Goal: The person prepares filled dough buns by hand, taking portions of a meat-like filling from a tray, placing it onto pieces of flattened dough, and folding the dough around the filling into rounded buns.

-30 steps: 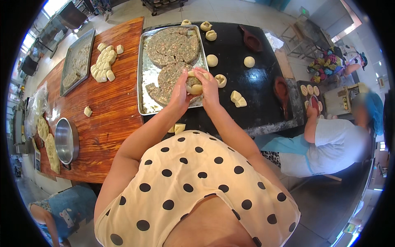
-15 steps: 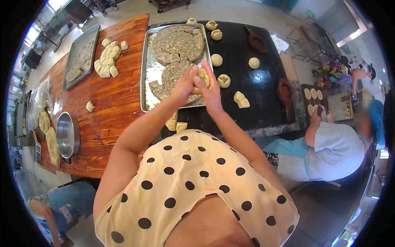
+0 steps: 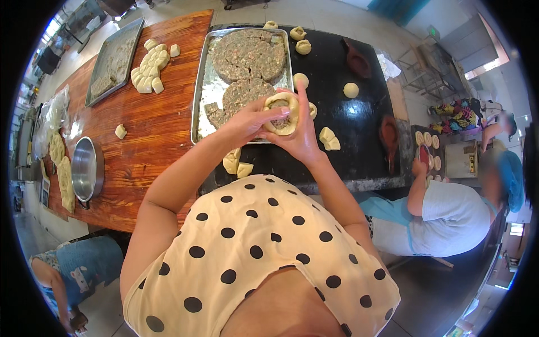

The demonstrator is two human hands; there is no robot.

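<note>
Two-handed, with left hand (image 3: 247, 121) clamped on it, thumb inside, and right hand (image 3: 300, 140) curled round the opposite wall, held one dough cup (image 3: 293, 112) above the right tray (image 3: 204, 92). Seemed light, soft, fragile; best gripped by the outer wall. Counted across the table (image 3: 151, 129) one pan (image 3: 85, 168), two trays (image 3: 117, 59), two smooth dough balls (image 3: 351, 90), two moulds (image 3: 388, 135).

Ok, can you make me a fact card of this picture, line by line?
Left hand: holding a round, pale-yellow dough cup
Right hand: holding the same cup's other side
Tray: shiny, rectangular metal tray, with grey-brown speckled mixture on it
Right table: black tabletop; smooth, round, pale dough ball on it
Left table: red-brown wooden table; round, silver metal pan on it
</note>
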